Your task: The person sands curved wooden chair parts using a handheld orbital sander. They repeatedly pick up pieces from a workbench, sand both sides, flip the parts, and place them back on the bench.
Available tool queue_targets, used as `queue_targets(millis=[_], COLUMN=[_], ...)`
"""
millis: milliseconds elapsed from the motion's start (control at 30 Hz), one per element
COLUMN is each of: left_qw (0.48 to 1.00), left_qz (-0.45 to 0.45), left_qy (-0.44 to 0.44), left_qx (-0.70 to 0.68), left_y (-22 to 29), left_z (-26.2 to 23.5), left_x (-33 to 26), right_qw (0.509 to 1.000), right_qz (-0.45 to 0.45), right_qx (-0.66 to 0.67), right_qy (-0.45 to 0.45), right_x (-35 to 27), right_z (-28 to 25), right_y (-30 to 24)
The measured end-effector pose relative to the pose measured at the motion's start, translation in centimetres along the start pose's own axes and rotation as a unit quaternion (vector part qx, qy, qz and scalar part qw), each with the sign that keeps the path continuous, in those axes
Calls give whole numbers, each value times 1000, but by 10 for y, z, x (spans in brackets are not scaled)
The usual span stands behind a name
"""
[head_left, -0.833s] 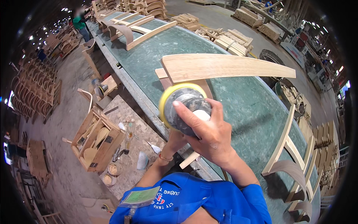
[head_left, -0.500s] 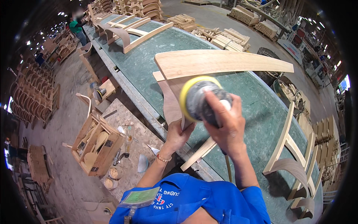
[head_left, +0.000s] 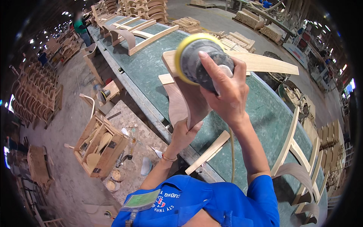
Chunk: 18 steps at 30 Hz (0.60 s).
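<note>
My right hand [head_left: 228,89] is wrapped round a dark orbital sander [head_left: 206,60] with a yellow-rimmed pad. The pad is tilted and overlaps the upper corner of a wooden chair frame [head_left: 272,63]; whether it touches the wood I cannot tell. That frame has a long pale leg and a curved, darker panel [head_left: 191,98]. At the panel's lower end my left hand [head_left: 184,132] grips its edge, thumb on one face. The sander's hose [head_left: 232,159] hangs down below my right wrist.
A green-topped workbench [head_left: 253,143] runs under the work. Other frame parts [head_left: 293,151] lie at right, and more [head_left: 145,32] further off. Leftward, a wooden toolbox [head_left: 102,147] stands on a low table [head_left: 130,109]. A person in green [head_left: 80,27] stands at the far left.
My right hand has carried the sander up and away from me, from the curved panel to the frame's upper corner. My left hand keeps hold of the panel's lower end.
</note>
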<state>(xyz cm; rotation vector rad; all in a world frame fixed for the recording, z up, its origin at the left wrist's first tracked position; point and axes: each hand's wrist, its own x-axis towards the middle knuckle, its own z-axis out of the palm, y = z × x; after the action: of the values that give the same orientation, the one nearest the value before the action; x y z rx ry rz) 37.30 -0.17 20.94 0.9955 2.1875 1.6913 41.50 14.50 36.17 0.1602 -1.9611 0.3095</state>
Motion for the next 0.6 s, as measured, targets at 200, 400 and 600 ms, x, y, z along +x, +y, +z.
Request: queue_targets(millis=[200, 400, 600], left_qw=[997, 1000, 999], left_qz=[24, 17, -23], left_qy=[63, 8, 35], left_qx=[-43, 8, -14], left_y=[0, 5, 13], left_z=[10, 4, 6], left_x=[-3, -1, 1], right_qw=[998, 996, 992], right_qz=[-51, 5, 93], right_qx=[20, 19, -6], right_qy=[-44, -83, -88], right_x=[17, 64, 58], right_z=[19, 17, -10], right_y=[-23, 14, 58])
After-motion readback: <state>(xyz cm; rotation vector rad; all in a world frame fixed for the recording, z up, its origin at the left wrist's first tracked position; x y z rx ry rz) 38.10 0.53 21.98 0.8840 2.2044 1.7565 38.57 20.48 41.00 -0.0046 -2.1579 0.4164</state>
